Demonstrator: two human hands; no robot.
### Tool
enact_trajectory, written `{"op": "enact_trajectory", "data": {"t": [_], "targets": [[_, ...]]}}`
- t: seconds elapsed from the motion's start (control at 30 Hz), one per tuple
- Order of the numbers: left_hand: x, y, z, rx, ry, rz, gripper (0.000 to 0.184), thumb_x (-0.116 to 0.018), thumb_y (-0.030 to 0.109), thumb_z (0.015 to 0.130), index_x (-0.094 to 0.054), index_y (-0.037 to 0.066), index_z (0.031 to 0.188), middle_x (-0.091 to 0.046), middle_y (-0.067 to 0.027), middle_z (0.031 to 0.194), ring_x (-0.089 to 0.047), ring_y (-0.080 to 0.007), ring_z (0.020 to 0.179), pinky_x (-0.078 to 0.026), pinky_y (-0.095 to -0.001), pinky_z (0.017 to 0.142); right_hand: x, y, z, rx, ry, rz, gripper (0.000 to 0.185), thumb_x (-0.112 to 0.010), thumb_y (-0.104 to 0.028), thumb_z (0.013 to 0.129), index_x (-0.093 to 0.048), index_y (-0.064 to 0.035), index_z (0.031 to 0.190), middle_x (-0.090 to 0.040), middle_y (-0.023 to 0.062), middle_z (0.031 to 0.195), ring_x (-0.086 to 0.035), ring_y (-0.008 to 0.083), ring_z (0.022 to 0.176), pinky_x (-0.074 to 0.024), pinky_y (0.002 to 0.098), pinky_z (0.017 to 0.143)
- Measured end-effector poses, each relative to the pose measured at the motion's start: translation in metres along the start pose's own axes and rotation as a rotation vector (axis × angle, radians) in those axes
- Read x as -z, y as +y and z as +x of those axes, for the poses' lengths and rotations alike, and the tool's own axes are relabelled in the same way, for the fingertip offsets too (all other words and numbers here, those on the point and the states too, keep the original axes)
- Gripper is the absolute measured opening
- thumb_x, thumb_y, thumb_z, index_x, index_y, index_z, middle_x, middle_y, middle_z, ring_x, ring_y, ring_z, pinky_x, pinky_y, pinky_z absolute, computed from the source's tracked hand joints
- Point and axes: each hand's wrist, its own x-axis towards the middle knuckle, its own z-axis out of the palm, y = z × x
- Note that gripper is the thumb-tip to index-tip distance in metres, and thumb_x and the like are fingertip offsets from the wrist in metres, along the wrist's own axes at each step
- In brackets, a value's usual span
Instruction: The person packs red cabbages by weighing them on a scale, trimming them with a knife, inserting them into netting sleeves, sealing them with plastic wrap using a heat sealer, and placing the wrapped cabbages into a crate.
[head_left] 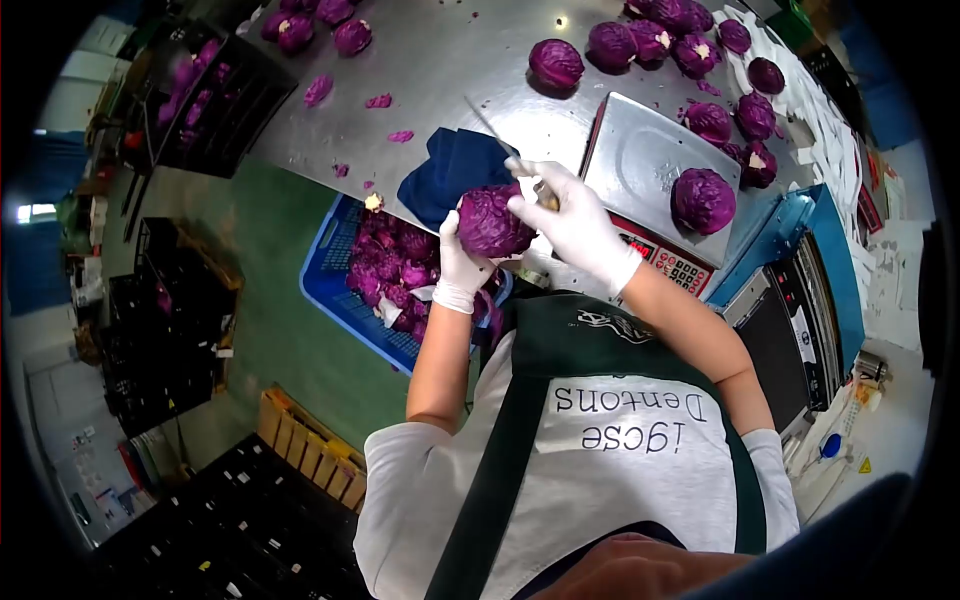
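Observation:
A red cabbage is held in front of my body, above the near edge of the steel table. My gloved left hand supports it from the left and below, fingers wrapped around its side. At its right is my gloved right hand, closed around a knife whose thin blade points up and away to the left. The right thumb touches the cabbage. A dark blue cloth lies on the table just behind it.
A blue crate of purple leaves stands below the table edge. Right of my hands, a scale bears one cabbage. More cabbages lie at the back. Black crates are at left, a blue box at right.

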Motion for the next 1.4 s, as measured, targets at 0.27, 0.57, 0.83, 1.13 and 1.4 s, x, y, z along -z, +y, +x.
{"op": "enact_trajectory", "data": {"t": [0.27, 0.57, 0.83, 1.13, 1.4], "targets": [[-0.009, 0.045, -0.007, -0.209, -0.154, 0.365, 0.079, -0.072, 0.037, 0.076, -0.038, 0.002, 0.138, -0.052, -0.0140, 0.130, -0.054, -0.0246, 0.118, -0.043, -0.0377, 0.104, 0.005, 0.027, 0.013, -0.144, -0.218, 0.270, 0.014, -0.068, -0.009, 0.084, -0.062, -0.0037, 0.095, -0.058, -0.0011, 0.080, -0.052, 0.0055, 0.072, -0.0428, 0.0222, 0.065], [0.000, 0.034, 0.003, -0.114, -0.009, 0.156, 0.068, -0.063, 0.044, 0.080, -0.045, 0.005, 0.132, -0.053, -0.0140, 0.129, -0.052, -0.0268, 0.120, -0.040, -0.0439, 0.106, 0.016, -0.038, -0.022, -0.101, -0.780, 0.318, 0.022, -0.070, -0.015, 0.084, -0.064, -0.0021, 0.101, -0.063, 0.0017, 0.079, -0.058, 0.0081, 0.068, -0.0475, 0.0235, 0.061], [-0.030, 0.042, -0.005, -0.140, 0.108, 0.211, 0.059, -0.040, 0.050, 0.098, -0.036, 0.011, 0.142, -0.047, -0.0115, 0.139, -0.050, -0.0287, 0.125, -0.046, -0.0443, 0.100, -0.008, 0.026, 0.008, 0.155, -0.052, -0.129, 0.062, -0.074, -0.023, 0.080, -0.050, -0.0064, 0.134, -0.057, 0.0140, 0.120, -0.054, 0.0237, 0.115, -0.0407, 0.0338, 0.102], [-0.048, 0.055, -0.006, -0.332, -0.088, 0.643, 0.081, -0.071, 0.038, 0.081, -0.034, 0.002, 0.143, -0.047, -0.0149, 0.137, -0.052, -0.0243, 0.123, -0.041, -0.0367, 0.105, 0.045, 0.031, 0.023, -0.459, -0.227, 0.581, 0.035, -0.062, -0.043, 0.091, -0.065, -0.0095, 0.098, -0.060, -0.0019, 0.075, -0.053, 0.0053, 0.059, -0.0437, 0.0185, 0.052], [-0.076, 0.009, 0.022, -0.176, -0.201, 0.334, 0.093, -0.083, 0.023, 0.061, -0.037, 0.004, 0.139, -0.049, -0.0100, 0.131, -0.050, -0.0242, 0.122, -0.040, -0.0374, 0.107, 0.051, 0.046, 0.000, -0.418, 0.067, 0.478, 0.033, -0.052, -0.033, 0.098, -0.059, -0.0028, 0.109, -0.057, 0.0020, 0.073, -0.050, 0.0087, 0.049, -0.0395, 0.0218, 0.043]]}}
